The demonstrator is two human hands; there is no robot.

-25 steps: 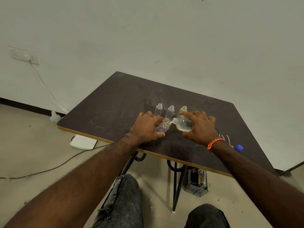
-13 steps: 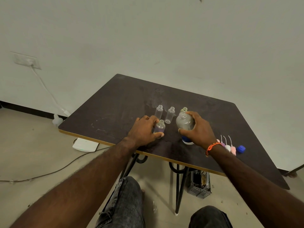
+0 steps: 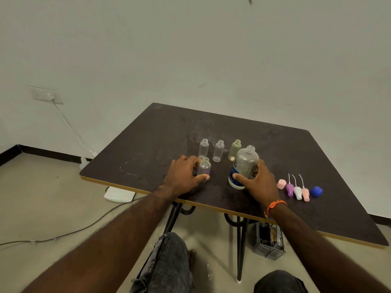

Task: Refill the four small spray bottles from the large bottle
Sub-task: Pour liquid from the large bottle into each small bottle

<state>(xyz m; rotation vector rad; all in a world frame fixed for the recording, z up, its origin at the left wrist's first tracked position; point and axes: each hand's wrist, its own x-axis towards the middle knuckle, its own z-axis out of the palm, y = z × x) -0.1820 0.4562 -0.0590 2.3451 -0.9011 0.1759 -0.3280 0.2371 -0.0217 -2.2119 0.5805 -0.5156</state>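
The large bottle (image 3: 244,166), clear with a blue-and-white label and an uncapped neck, stands upright on the dark table (image 3: 148,144) and is gripped by the right hand (image 3: 257,182). Left of it, a purple-tinted small spray bottle (image 3: 204,168) is held upright by the left hand (image 3: 184,176). Behind the large bottle, three more open small bottles (image 3: 218,151) are lined up. To its right, pump tops (image 3: 297,190) and a blue cap (image 3: 316,191) are laid.

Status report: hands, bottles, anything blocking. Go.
Left hand grips purple small bottle, upright on table. Right hand holds large bottle, standing, uncapped. Three small bottles open behind. Nothing in the way.
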